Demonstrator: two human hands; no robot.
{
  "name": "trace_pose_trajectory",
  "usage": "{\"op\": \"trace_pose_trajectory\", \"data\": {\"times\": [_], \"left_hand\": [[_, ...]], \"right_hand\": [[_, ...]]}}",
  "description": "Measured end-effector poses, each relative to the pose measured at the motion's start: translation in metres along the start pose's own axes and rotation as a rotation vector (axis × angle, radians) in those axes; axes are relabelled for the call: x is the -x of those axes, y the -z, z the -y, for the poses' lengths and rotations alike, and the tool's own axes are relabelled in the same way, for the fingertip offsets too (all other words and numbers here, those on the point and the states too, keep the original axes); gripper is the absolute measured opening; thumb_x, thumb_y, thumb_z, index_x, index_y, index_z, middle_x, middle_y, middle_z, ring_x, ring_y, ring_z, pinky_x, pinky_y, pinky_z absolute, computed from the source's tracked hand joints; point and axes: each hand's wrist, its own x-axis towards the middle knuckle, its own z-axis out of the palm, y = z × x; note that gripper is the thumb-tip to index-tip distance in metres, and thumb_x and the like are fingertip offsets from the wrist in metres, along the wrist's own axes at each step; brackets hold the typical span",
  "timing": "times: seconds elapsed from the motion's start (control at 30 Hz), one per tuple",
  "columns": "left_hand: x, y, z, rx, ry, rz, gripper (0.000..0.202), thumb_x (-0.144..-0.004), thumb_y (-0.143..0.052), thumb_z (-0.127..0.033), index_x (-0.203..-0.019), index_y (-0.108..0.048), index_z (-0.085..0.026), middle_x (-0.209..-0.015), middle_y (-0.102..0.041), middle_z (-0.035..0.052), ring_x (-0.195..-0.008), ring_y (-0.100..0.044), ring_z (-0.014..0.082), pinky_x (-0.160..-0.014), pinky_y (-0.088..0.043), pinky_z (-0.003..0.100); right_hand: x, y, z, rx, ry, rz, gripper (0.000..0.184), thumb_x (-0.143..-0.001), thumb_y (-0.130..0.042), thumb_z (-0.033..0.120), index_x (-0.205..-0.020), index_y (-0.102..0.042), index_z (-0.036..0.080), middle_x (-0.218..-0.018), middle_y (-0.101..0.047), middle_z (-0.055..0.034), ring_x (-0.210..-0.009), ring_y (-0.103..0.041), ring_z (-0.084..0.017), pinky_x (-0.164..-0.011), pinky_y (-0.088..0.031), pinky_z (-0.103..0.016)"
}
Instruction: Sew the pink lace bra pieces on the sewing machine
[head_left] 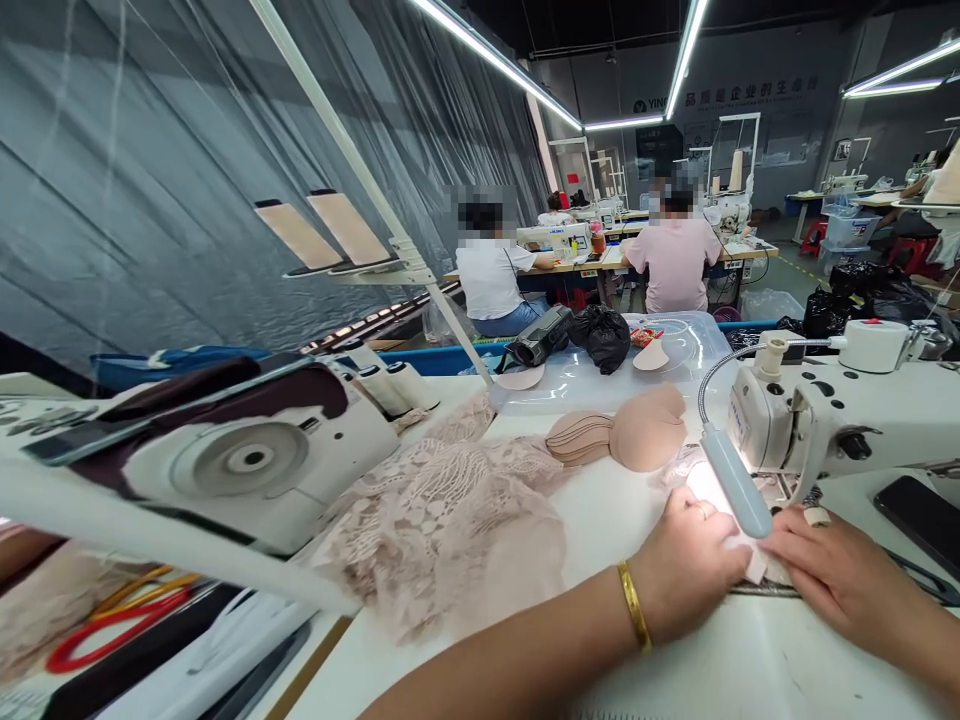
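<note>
My left hand [694,555], with a gold bangle at the wrist, is closed with bent fingers on a pale lace fabric piece [705,482]. My right hand [844,565] has its fingertips closed at the right edge of the same piece; a ring-like band is on one finger. Both hands rest beside the head of a white sewing machine [780,410]. A grey gooseneck lamp [739,482] lights the fabric brightly and hides part of the fingers. The needle area is mostly hidden.
Left of my hands lie a heap of beige lace [450,520] and stacked beige bra cups [649,428]. A phone [919,520] lies at right. Another machine [255,460] and a thread stand [367,265] are at left. Two people sit working beyond a plastic sheet [555,392].
</note>
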Motion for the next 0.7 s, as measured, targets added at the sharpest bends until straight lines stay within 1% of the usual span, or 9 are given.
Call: {"op": "trace_pose_trajectory", "data": {"times": [0.07, 0.1, 0.17, 0.23, 0.33, 0.5, 0.6, 0.7], "left_hand": [[0.004, 0.005, -0.010, 0.032, 0.016, 0.019, 0.006, -0.091, -0.059, -0.018, -0.085, -0.058, -0.020, -0.083, -0.059, 0.0011, -0.075, -0.050, 0.0176, -0.081, -0.036, 0.040], [0.005, 0.007, -0.013, 0.045, 0.019, 0.025, 0.006, -0.091, -0.058, -0.018, -0.085, -0.057, -0.019, -0.083, -0.058, 0.0004, -0.073, -0.048, 0.0170, -0.080, -0.035, 0.040], [0.005, 0.010, -0.016, 0.059, 0.014, 0.022, 0.007, -0.091, -0.057, -0.018, -0.085, -0.056, -0.019, -0.082, -0.057, -0.0004, -0.072, -0.047, 0.0165, -0.081, -0.035, 0.040], [0.004, 0.010, -0.014, 0.060, 0.012, 0.015, 0.009, -0.092, -0.057, -0.019, -0.083, -0.055, -0.019, -0.082, -0.057, -0.0007, -0.071, -0.047, 0.0163, -0.082, -0.034, 0.041], [0.001, 0.008, -0.007, 0.049, 0.015, 0.015, 0.010, -0.092, -0.057, -0.019, -0.082, -0.056, -0.019, -0.081, -0.059, 0.0001, -0.072, -0.048, 0.0168, -0.084, -0.033, 0.041], [-0.004, 0.003, 0.006, 0.084, 0.025, 0.050, 0.016, -0.092, -0.056, -0.016, -0.077, -0.059, -0.018, -0.078, -0.062, 0.0002, -0.072, -0.049, 0.0159, -0.085, -0.031, 0.042], [-0.007, 0.003, 0.015, 0.118, 0.030, 0.085, 0.018, -0.097, -0.054, -0.018, -0.081, -0.063, -0.018, -0.084, -0.066, 0.0011, -0.078, -0.053, 0.0169, -0.090, -0.029, 0.043], [-0.009, 0.005, 0.024, 0.136, 0.023, 0.126, 0.018, -0.098, -0.056, -0.021, -0.084, -0.066, -0.019, -0.094, -0.070, 0.0021, -0.084, -0.057, 0.0179, -0.094, -0.027, 0.044]], "right_hand": [[0.001, 0.004, 0.005, -0.058, 0.013, 0.116, 0.033, -0.100, -0.039, 0.009, -0.106, -0.066, 0.027, -0.100, -0.066, -0.0044, -0.089, -0.058, -0.024, -0.075, -0.050, -0.039], [0.001, 0.005, 0.007, -0.067, 0.012, 0.144, 0.032, -0.100, -0.039, 0.008, -0.104, -0.065, 0.027, -0.099, -0.064, -0.0043, -0.088, -0.057, -0.024, -0.075, -0.049, -0.039], [0.001, 0.004, 0.008, -0.068, 0.004, 0.154, 0.032, -0.100, -0.039, 0.008, -0.103, -0.065, 0.026, -0.097, -0.062, -0.0043, -0.087, -0.056, -0.024, -0.075, -0.047, -0.039], [0.000, 0.002, 0.007, -0.063, 0.003, 0.126, 0.032, -0.100, -0.040, 0.008, -0.107, -0.065, 0.026, -0.098, -0.062, -0.0045, -0.088, -0.057, -0.024, -0.074, -0.046, -0.037], [-0.001, -0.002, 0.004, -0.044, 0.013, 0.050, 0.031, -0.100, -0.041, 0.009, -0.109, -0.065, 0.027, -0.100, -0.063, -0.0049, -0.086, -0.059, -0.023, -0.070, -0.045, -0.035], [-0.005, -0.008, 0.002, -0.013, 0.014, -0.058, 0.025, -0.097, -0.047, 0.011, -0.097, -0.065, 0.028, -0.103, -0.068, -0.0043, -0.079, -0.062, -0.022, -0.064, -0.044, -0.032], [-0.009, -0.012, 0.001, 0.035, 0.014, -0.103, 0.025, -0.098, -0.045, 0.011, -0.097, -0.064, 0.027, -0.103, -0.070, -0.0042, -0.072, -0.062, -0.020, -0.060, -0.043, -0.032], [-0.012, -0.015, -0.001, 0.098, 0.050, -0.126, 0.026, -0.099, -0.040, 0.012, -0.098, -0.062, 0.026, -0.106, -0.071, -0.0056, -0.072, -0.064, -0.020, -0.058, -0.043, -0.032]]}}
